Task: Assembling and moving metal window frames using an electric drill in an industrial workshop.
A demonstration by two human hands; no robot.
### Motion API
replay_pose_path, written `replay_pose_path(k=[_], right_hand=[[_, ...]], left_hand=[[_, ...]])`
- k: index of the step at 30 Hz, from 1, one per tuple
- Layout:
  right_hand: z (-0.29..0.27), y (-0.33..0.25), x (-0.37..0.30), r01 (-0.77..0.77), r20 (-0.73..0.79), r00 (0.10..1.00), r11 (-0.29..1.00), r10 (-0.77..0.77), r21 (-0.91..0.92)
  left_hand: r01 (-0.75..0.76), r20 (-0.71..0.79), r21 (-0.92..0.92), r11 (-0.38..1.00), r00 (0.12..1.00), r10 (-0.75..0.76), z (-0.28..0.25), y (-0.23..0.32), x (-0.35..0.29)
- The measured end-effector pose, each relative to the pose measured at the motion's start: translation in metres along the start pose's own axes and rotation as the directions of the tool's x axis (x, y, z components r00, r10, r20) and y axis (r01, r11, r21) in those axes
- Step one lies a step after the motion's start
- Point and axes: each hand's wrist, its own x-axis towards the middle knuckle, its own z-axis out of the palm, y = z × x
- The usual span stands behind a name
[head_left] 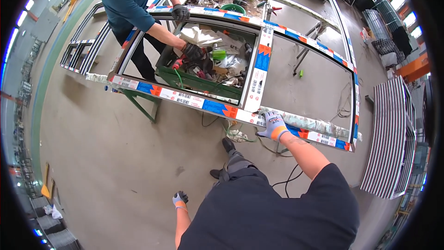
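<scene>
My right hand (274,126), in a grey glove with an orange cuff, grips the near rail of a large metal window frame (255,90). The frame has a dividing bar and is covered in white, blue and orange protective film. Beside my right hand, a wrapped support bar (314,123) runs under the frame. Low at my left side hangs my left hand (180,198), gloved, its fingers curled, with nothing visible in it. Across the frame, a co-worker's gloved hand (193,52) reaches over a green bin; the other gloved hand (180,13) rests on the far rail.
The green bin (203,86) under the frame holds tools, a green roll and plastic scraps. A green hose (179,78) and black cables (287,181) trail below. Stacked metal profiles (388,134) stand at right; more frames (85,51) lean at left.
</scene>
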Motion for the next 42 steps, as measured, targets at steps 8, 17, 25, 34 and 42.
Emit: replay_pose_path(k=[8,17,25,34,42], right_hand=[[0.008,-0.001,0.028,-0.134,0.132,0.983,0.990,0.125,0.055],[0.003,0.003,0.033,-0.139,0.149,0.981,0.987,0.127,0.076],[0.008,0.004,0.039,-0.093,0.194,0.978,0.993,0.078,0.069],[0.002,0.008,0.041,-0.100,0.309,0.949,0.991,0.067,0.092],[0.006,0.009,0.041,-0.091,0.276,0.959,0.993,0.067,0.076]], left_hand=[[0.002,-0.023,-0.004,1.000,1.000,-0.002,0.018,0.016,-0.026],[0.075,-0.077,0.005,0.997,0.994,-0.074,0.030,-0.003,-0.053],[0.098,-0.031,-0.023,0.995,0.995,-0.099,0.035,-0.004,-0.041],[-0.018,-0.036,-0.002,1.000,0.999,0.018,0.064,0.030,-0.050],[-0.032,-0.091,0.032,0.999,0.995,0.035,0.059,0.007,-0.051]])
